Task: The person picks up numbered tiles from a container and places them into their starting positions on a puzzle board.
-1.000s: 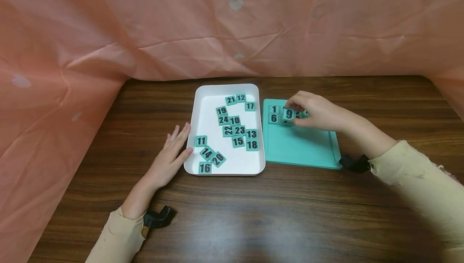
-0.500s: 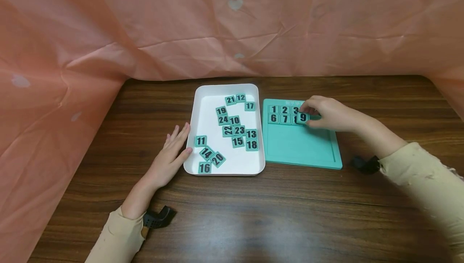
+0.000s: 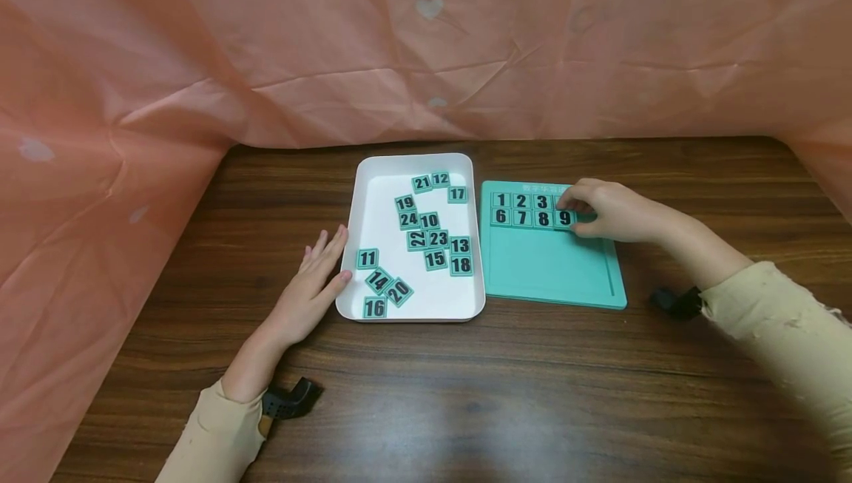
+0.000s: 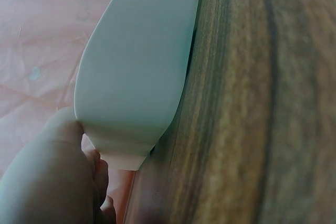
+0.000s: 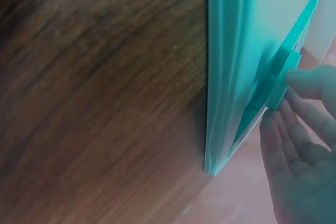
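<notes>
My right hand (image 3: 615,211) pinches the number 9 tile (image 3: 565,219) between thumb and fingers, at the right end of the second row on the turquoise puzzle board (image 3: 546,268). In the right wrist view the held tile (image 5: 284,80) stands a little proud of its neighbours. Tiles 1, 2 and 3 fill the top row's left part, with 6, 7 and 8 below; the fingers hide the top row's right end. My left hand (image 3: 309,287) touches the left rim of the white tray (image 3: 373,194) with straight fingers. The left wrist view shows the tray's outer wall (image 4: 136,61) beside the thumb.
Several loose number tiles lie in the tray, among them tile 11 (image 3: 367,259) and tile 17 (image 3: 457,194). Tray and board stand side by side on a dark wooden table (image 3: 413,394). A pink cloth (image 3: 426,54) hangs behind and at the sides.
My right hand has carried the 9 tile to the right across the board, from over the 7 to the place right of the 8. The left hand has stayed at the tray.
</notes>
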{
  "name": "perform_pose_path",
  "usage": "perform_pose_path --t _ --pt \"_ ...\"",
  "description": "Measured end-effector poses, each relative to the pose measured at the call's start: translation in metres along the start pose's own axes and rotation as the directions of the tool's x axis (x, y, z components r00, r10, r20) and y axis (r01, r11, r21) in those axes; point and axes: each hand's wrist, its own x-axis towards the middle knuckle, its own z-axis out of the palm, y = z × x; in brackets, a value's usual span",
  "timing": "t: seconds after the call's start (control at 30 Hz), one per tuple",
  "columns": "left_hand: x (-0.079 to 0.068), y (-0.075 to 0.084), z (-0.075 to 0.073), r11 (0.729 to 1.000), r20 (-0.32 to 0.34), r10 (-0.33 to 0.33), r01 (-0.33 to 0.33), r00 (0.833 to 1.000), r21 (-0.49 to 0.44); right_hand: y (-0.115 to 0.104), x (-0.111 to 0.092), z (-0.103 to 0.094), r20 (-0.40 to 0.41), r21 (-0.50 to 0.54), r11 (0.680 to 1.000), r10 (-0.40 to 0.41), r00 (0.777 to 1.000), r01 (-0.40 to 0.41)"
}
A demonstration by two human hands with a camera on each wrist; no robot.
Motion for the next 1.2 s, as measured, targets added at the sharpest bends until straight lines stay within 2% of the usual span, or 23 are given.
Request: perform_pose_path --t 1.03,1.2 --pt "0.0001 0.0023 -0.0010 1.000 0.004 -0.007 0.007 1.000 0.003 0.0007 0.0000 0.0026 -0.013 -0.048 0.999 -0.008 1.000 0.007" --pt "0.0002 0.0019 -0.0008 1.000 0.006 -0.011 0.011 1.000 0.006 -0.0046 0.0031 -0.0007 -0.046 -0.024 0.999 -0.036 0.998 0.035"
